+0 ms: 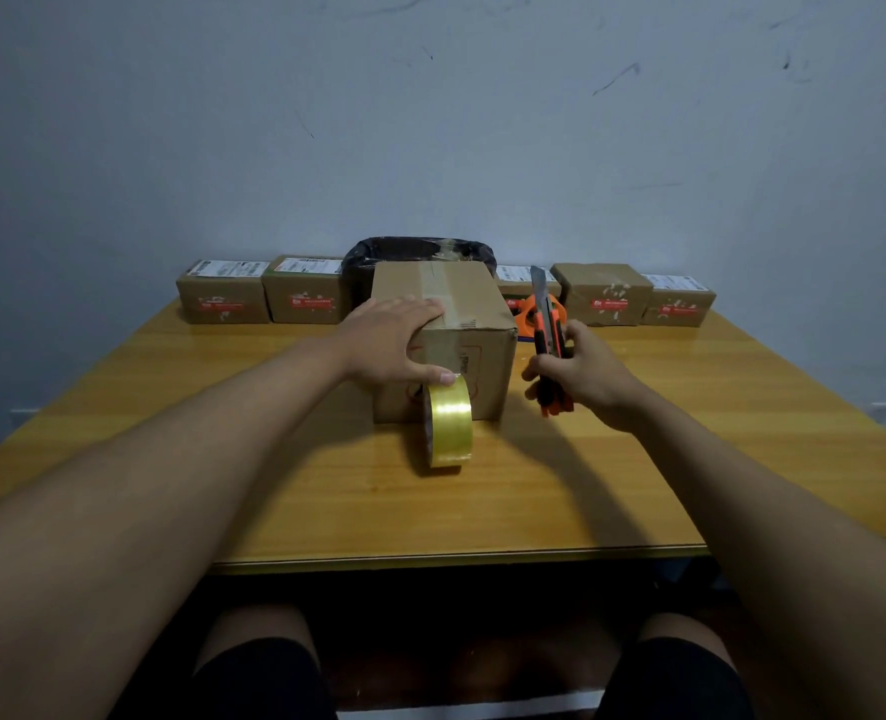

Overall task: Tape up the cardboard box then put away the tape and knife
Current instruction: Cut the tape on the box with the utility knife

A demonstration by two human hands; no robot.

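I am watching the box (443, 335) sitting mid-table, a strip of clear tape running along its top seam and down the near face. My left hand (391, 343) is lying flat on the box's top left corner, fingers straight, the thumb reaching down to touch the top of the tape roll (449, 426). The roll is standing on edge against the box's near face, still joined to the strip. My right hand (581, 376) is gripping the knife (549, 335) just right of the box, fingers curled round the orange handle, blade out and pointing up and away.

A red mark is showing on the box's near face, but I cannot read it. Behind, small boxes (222, 298) are lining the far edge, each carrying a white label on top and a red sticker in front; the print is too small to read. A black bag (420, 252) is sitting behind the box, and an orange dispenser (526, 311) is peeking out behind the knife.

The table (482, 511) is lying bare between the roll and the near edge, and on both sides.
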